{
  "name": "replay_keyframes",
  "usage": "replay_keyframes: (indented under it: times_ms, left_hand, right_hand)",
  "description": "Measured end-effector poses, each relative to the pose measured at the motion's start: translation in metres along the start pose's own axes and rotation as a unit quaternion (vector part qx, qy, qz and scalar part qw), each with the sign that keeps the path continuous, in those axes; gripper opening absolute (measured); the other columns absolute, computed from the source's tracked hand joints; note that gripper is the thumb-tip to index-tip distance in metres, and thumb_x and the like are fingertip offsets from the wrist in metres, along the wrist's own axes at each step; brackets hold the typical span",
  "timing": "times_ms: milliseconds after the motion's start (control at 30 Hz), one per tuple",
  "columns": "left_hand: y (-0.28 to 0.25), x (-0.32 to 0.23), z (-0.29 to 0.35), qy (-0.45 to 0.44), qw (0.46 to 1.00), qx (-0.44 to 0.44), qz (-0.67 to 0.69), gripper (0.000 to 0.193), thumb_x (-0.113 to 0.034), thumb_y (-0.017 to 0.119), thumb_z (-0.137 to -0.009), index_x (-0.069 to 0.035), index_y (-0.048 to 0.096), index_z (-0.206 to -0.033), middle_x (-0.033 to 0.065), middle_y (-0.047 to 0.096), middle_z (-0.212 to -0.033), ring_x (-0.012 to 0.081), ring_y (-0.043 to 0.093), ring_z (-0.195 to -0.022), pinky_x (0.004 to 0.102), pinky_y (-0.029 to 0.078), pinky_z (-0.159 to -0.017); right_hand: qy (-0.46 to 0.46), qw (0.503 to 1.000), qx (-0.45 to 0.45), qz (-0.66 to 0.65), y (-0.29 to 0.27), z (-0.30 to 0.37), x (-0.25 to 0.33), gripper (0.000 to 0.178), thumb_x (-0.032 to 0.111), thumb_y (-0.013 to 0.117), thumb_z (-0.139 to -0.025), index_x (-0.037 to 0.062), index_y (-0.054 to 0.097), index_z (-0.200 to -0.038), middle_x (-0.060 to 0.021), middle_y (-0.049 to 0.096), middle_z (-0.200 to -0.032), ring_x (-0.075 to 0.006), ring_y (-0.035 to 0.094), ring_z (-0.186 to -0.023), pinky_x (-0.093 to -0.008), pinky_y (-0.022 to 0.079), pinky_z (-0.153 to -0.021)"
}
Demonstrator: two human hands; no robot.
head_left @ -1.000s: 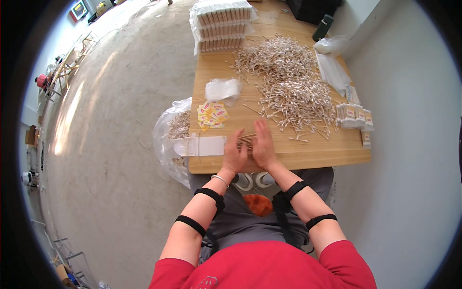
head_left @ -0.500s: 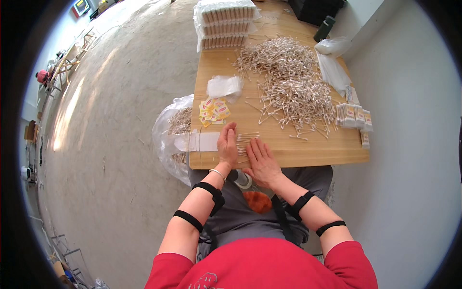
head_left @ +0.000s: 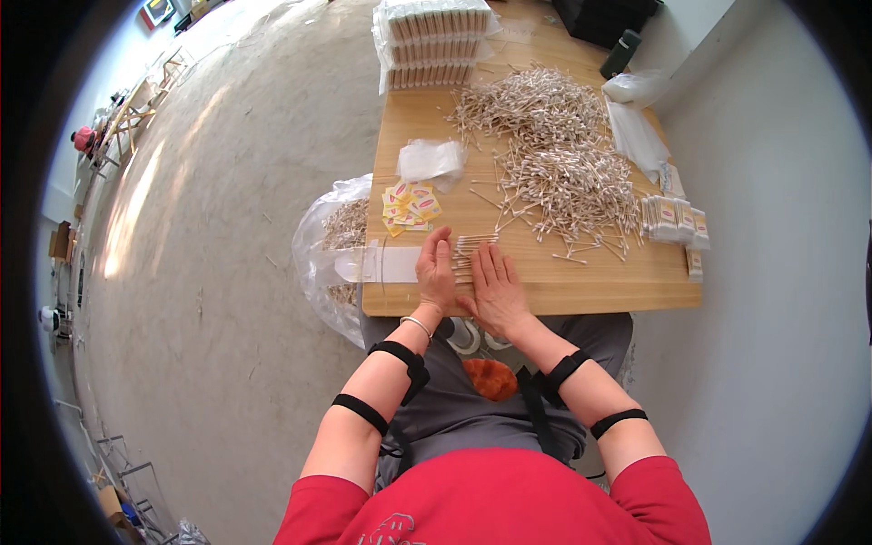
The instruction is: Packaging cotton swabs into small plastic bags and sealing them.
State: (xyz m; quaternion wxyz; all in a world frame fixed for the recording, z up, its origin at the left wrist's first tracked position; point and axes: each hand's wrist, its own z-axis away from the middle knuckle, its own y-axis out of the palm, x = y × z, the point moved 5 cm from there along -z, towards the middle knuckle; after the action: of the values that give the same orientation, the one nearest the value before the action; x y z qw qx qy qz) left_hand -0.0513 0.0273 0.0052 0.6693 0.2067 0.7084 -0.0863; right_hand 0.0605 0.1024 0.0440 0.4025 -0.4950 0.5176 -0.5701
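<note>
A row of cotton swabs (head_left: pixel 476 242) lies side by side on the wooden table (head_left: pixel 599 289) between my hands. On its left end my left hand (head_left: pixel 436 270) stands on edge like a wall, fingers stretched and nothing gripped. My right hand (head_left: pixel 496 292) lies flat with its fingers out, touching the right end of the row; the palm covers some of the swabs. A flat white strip (head_left: pixel 400 265) extends left from beside my left hand past the table edge. Beyond it are a few yellow and white cards (head_left: pixel 411 207) and a stack of clear plastic bags (head_left: pixel 430 160).
A big loose heap of cotton swabs (head_left: pixel 563 173) covers the table's middle and back. Wrapped swab bundles (head_left: pixel 436 50) are stacked at the far left. Packed small packets (head_left: pixel 674 221) stand along the right edge, a dark bottle (head_left: pixel 619 53) behind. A swab-filled plastic bag (head_left: pixel 338 227) hangs at left.
The swabs between my hands have gone from uneven to a tidier, more parallel row. My right hand has shifted slightly and lies closer to my left. The whole view has moved a little.
</note>
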Motion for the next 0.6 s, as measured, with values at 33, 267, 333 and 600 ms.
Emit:
replay_keyframes:
  times_ms: [33, 267, 333, 600]
  left_hand:
    - [0.002, -0.001, 0.0, -0.001, 1.0, 0.0, 0.0, 0.032, -0.018, 0.041, -0.101, 0.003, 0.052, -0.122, 0.0119, 0.056, -0.12, 0.0187, 0.053, -0.113, 0.0314, 0.042, -0.101]
    - [0.0, 0.002, 0.001, -0.011, 0.999, 0.003, 0.037, 0.033, -0.019, 0.041, -0.101, 0.003, 0.051, -0.122, 0.0119, 0.056, -0.121, 0.0189, 0.052, -0.114, 0.0315, 0.041, -0.102]
    - [0.002, 0.002, -0.001, -0.01, 0.999, 0.007, 0.039, 0.032, -0.019, 0.041, -0.101, 0.003, 0.051, -0.122, 0.0117, 0.056, -0.12, 0.0188, 0.052, -0.115, 0.0314, 0.041, -0.102]
    - [0.003, 0.001, -0.001, -0.014, 0.999, 0.006, 0.048, 0.031, -0.019, 0.042, -0.101, 0.003, 0.052, -0.121, 0.0109, 0.056, -0.119, 0.0171, 0.052, -0.113, 0.0299, 0.041, -0.102]
  right_hand:
    - [0.001, 1.0, -0.006, -0.01, 0.001, 0.002, 0.002, 0.081, 0.047, 0.053, -0.088, -0.0033, 0.021, -0.144, -0.0219, 0.02, -0.15, -0.0348, 0.015, -0.142, -0.0467, 0.013, -0.114]
    - [-0.012, 0.998, -0.054, -0.044, 0.005, 0.014, 0.004, 0.069, 0.035, 0.06, -0.085, -0.0009, 0.033, -0.138, -0.0217, 0.027, -0.147, -0.035, 0.021, -0.14, -0.0454, 0.016, -0.114]
    - [-0.004, 0.991, -0.109, -0.076, 0.003, 0.009, -0.003, 0.059, 0.029, 0.062, -0.084, -0.0012, 0.041, -0.13, -0.0208, 0.032, -0.145, -0.035, 0.025, -0.138, -0.0455, 0.021, -0.112]
    - [0.014, 0.974, -0.188, -0.123, -0.01, -0.017, -0.015, 0.012, 0.008, 0.065, -0.077, 0.0026, 0.06, -0.086, -0.0151, 0.05, -0.129, -0.0341, 0.04, -0.127, -0.044, 0.034, -0.102]
